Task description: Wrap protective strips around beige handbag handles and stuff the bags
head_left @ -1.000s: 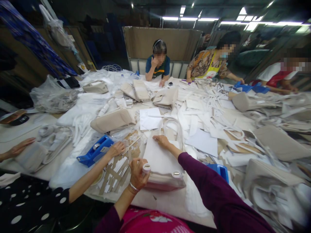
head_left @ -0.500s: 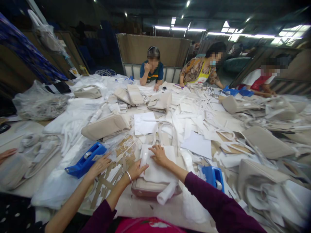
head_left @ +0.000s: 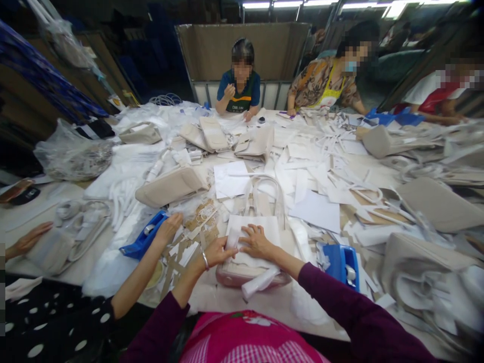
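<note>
White paper-like sheeting (head_left: 272,232) is spread over the front of a beige bag (head_left: 236,277), and it is touched from above by both hands. The right hand (head_left: 260,243) is opened wide, its fingers fanned across the sheet, and nothing appears to be gripped by it. The left hand (head_left: 219,251) is half curled at the sheet's left edge, thumb stretched over the top; whether that edge is pinched or merely pressed cannot be told.

The step in hand is judged to be the settling of the sheet on the bag. It would be done well if light, even pressure were given by the right hand while the left edge was smoothed outward, so that no crease was trapped. The white roll (head_left: 260,283) across the bag's lower right corner should be minded, as it could easily be nudged loose.

The bag is laid on the table (head_left: 206,297) directly beneath the hands, its base turned toward the wearer and its handles (head_left: 280,196) reaching away beyond the fingertips. Its left side is met by the left hand, its middle by the right. A blue tape dispenser (head_left: 342,264) is set apart to the right.
</note>
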{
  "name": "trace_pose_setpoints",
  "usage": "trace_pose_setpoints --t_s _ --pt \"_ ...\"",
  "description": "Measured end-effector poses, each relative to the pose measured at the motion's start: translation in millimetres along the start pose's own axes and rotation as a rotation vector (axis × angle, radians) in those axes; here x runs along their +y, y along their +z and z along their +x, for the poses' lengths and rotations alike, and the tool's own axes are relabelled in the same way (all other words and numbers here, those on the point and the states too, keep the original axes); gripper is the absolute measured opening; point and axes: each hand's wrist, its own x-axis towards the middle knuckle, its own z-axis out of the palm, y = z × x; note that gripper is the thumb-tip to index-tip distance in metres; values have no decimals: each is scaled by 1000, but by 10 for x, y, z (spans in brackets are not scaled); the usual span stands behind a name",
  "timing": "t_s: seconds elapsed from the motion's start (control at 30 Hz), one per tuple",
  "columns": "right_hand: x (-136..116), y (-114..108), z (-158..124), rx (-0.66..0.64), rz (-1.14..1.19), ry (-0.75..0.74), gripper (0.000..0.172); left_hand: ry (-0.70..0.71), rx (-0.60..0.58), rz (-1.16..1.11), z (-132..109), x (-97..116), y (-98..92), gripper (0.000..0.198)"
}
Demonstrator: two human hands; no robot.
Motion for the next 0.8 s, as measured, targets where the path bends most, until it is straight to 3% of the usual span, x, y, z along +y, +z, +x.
trace_pose_setpoints --t_s 0.07,0.17,0.23,0.3,0.37,0.57,0.6,0.67,0.73,0.8 --pt "-10 -3 6 7 2 0 52 -119 44 95 138 -48 45 37" --pt "-15 -4 29 14 31 13 57 -317 256 484 344 -95 155 47" --pt "-5 -4 45 27 76 17 61 -323 358 684 415 -87 229 54" --pt "15 -10 52 47 129 20 61 -182 299 719 412 -37 292 48" --pt "47 -28 50 65 181 23 55 -7 144 658 351 51 335 45" --pt "320 -260 151 135 404 -80 37 217 -100 465 169 327 373 77" --pt "406 -333 194 167 411 -18 36 230 -157 439 163 346 385 78" --pt "608 -497 282 245 328 242 36 228 -241 420 167 355 427 72" --pt "817 -670 346 315 185 522 36 201 -262 437 185 328 462 64" --pt "977 -843 368 359 86 682 35 203 -277 462 229 277 399 60"
